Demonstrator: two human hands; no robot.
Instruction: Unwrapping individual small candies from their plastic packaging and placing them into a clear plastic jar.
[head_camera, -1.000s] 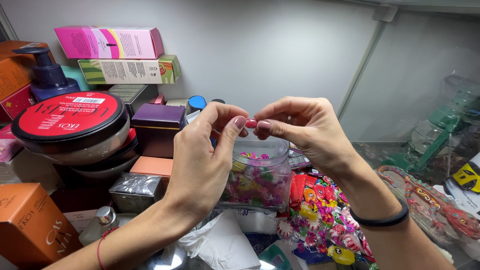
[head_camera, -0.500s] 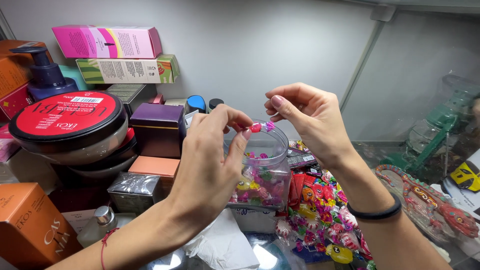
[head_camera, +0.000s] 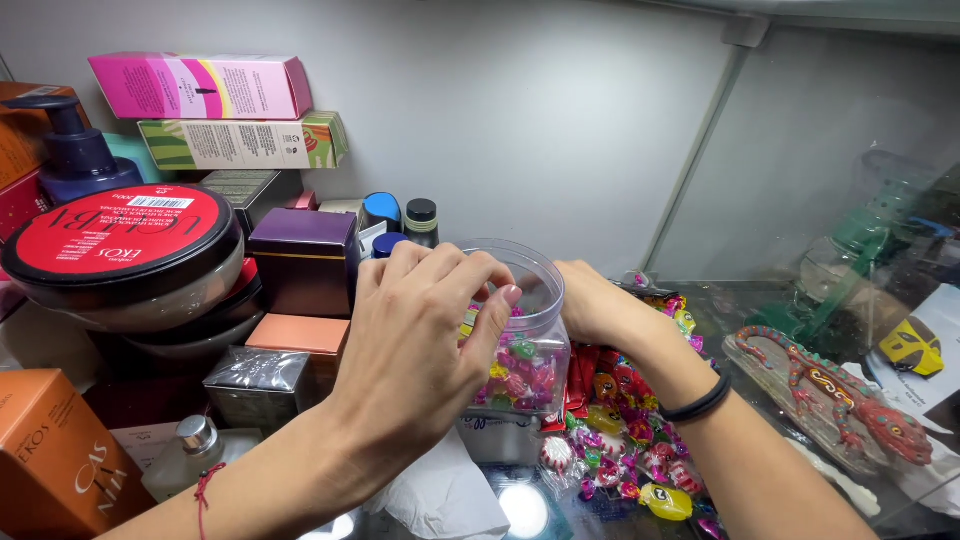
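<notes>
A: Far left first?

B: Orange box (head_camera: 50, 460) at 8 o'clock, red-lidded tub (head_camera: 120, 250) at 10, purple box (head_camera: 305, 258) just beside it. All untouched.

A: And the left hand (head_camera: 420, 340)?

B: Centre frame, wrapped round the clear plastic jar (head_camera: 530, 340), fingers curled on its near wall and over the rim. Grip closed on the jar, steadying it upright on the worktop.

A: Jar contents?

B: Wrapped candies, roughly a third full, lid off.

A: Right hand (head_camera: 590, 305)?

B: At 3 o'clock of the jar, touching its wall; fingers hidden behind it, so can't tell if its grip is closed. Black band on the wrist.

A: Step?

B: Filling, prob. mid-way. Loose candies (head_camera: 630, 450) lie at 5 o'clock; next pick needs a fine pinch w/ jar kept steady.
</notes>
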